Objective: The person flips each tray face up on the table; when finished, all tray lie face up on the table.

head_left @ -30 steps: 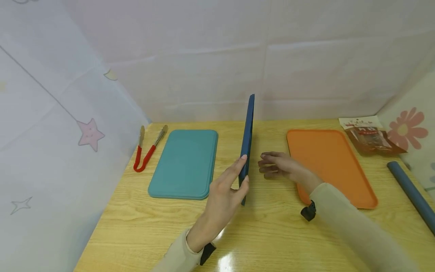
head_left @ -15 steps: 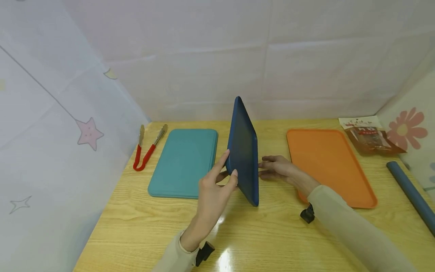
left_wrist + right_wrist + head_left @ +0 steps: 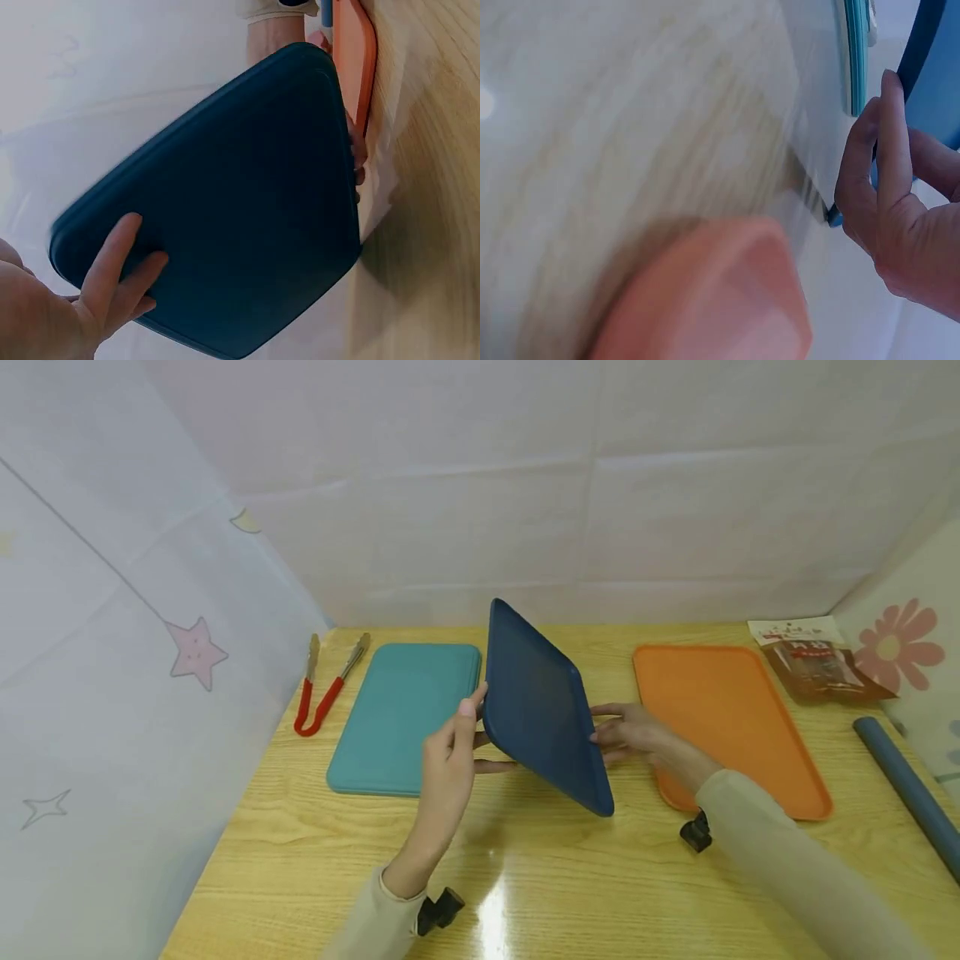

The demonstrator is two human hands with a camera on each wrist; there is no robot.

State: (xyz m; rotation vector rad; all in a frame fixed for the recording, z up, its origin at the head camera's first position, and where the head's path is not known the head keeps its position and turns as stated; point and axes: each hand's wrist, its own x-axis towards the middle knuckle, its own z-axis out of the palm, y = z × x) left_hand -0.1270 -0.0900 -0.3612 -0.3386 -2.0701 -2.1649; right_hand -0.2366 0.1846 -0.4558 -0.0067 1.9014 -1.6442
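A dark blue tray (image 3: 536, 710) is held tilted above the table, its right edge lower than its left. My left hand (image 3: 446, 768) supports its left side, and in the left wrist view straight fingers (image 3: 112, 262) lie against the underside. The left thumb stands up beside the rim. At the tray's right edge my right hand (image 3: 633, 735) pinches the rim; in the right wrist view the thumb (image 3: 892, 135) is on the edge and the other fingers are bent around behind it.
Left on the wooden table (image 3: 300, 860) lies a teal tray (image 3: 405, 718), with red-handled tongs (image 3: 326, 697) beyond it. An orange tray (image 3: 727, 718), a brown food packet (image 3: 817, 664) and a grey-blue roll (image 3: 907, 785) lie to the right. Cloth walls (image 3: 465, 527) enclose the table.
The blue tray has turned from nearly edge-on to a slant, its face now toward the camera. Its lower edge has moved right, and my right hand has taken hold of it.
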